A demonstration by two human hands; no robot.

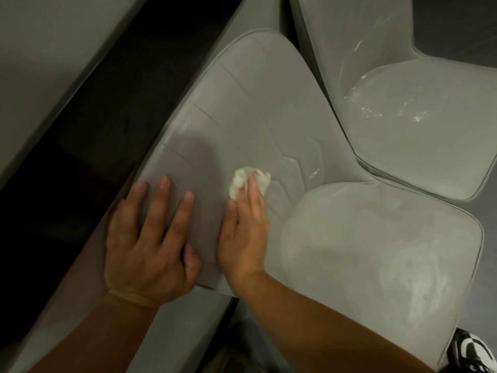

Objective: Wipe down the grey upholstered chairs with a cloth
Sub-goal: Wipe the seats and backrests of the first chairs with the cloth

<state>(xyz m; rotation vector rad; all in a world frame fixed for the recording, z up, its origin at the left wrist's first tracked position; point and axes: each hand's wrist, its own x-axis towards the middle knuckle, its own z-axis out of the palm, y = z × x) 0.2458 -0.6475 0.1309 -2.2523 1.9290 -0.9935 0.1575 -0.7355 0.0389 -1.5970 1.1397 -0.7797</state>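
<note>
Scene: A person leans over the near grey upholstered chair (269, 125), seen from above, its stitched backrest angled toward the camera.
Right hand: The right hand (243, 227) lies flat on the lower backrest, fingers straight and close together, pressing a small crumpled white cloth (248, 180) under the fingertips; the flat press likely keeps the wad against the surface through a wiping stroke.
Left hand: The left hand (150, 243) rests just beside the right on the backrest's outer edge, fingers spread and holding nothing, apparently bracing the chair so it does not shift under the rubbing.
Cloth: Bunched rather than unfolded, it sits on the backrest just above the crease where the rounded seat cushion (376, 251) begins.
Second chair: A matching grey upholstered chair (419, 117) stands close beyond the near chair, its seat showing glossy streaks that may be moisture.
Progress: Judging by the cloth's position, the backrest is being worked on; whether the near seat cushion has been wiped cannot be told.
Edge of frame: A black-and-white shoe (473, 351) shows below the near chair's seat corner.
</note>
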